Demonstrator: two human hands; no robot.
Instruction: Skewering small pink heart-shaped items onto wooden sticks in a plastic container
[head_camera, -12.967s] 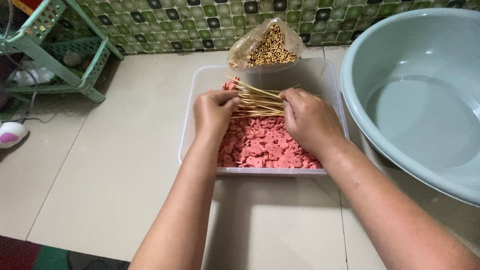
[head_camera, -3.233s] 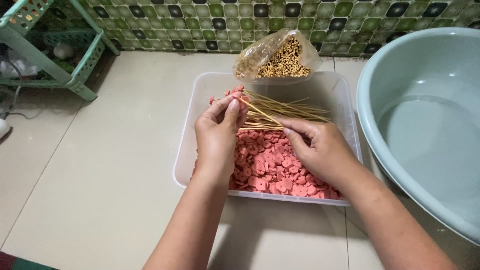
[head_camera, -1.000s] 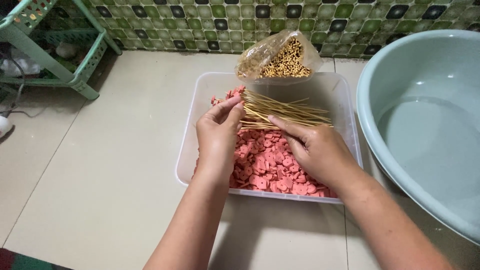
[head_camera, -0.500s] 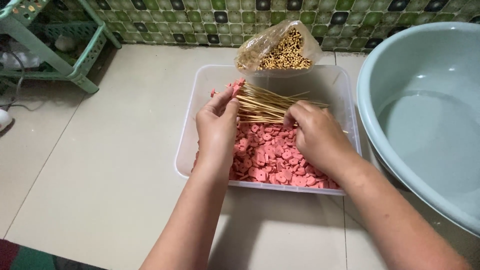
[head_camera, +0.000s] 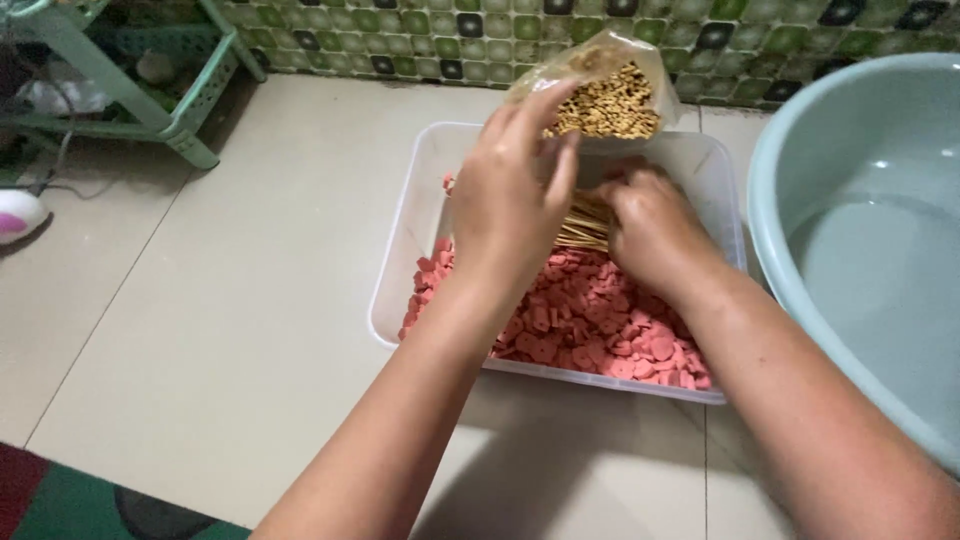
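Note:
A clear plastic tub (head_camera: 395, 290) on the tiled floor holds many pink sausage slices (head_camera: 585, 320). A bundle of thin wooden skewers (head_camera: 585, 222) lies across the slices at the tub's far end. My right hand (head_camera: 650, 225) rests on the skewers with fingers curled over them. My left hand (head_camera: 510, 190) is raised above the tub, fingers loosely together, reaching toward a clear bag of skewers (head_camera: 610, 95) leaning at the tub's back edge. Whether the left hand holds anything is hidden.
A large pale green basin (head_camera: 870, 230) with water stands at the right. A green plastic rack (head_camera: 140, 90) is at the upper left, against a green tiled wall (head_camera: 400, 25). A pink-and-white object (head_camera: 18, 215) lies at the left edge. A patterned mat (head_camera: 80, 505) shows at the bottom left.
My left hand has lifted off the skewer bundle and moved up toward the bag. My right hand has slid left onto the skewers, covering most of them.

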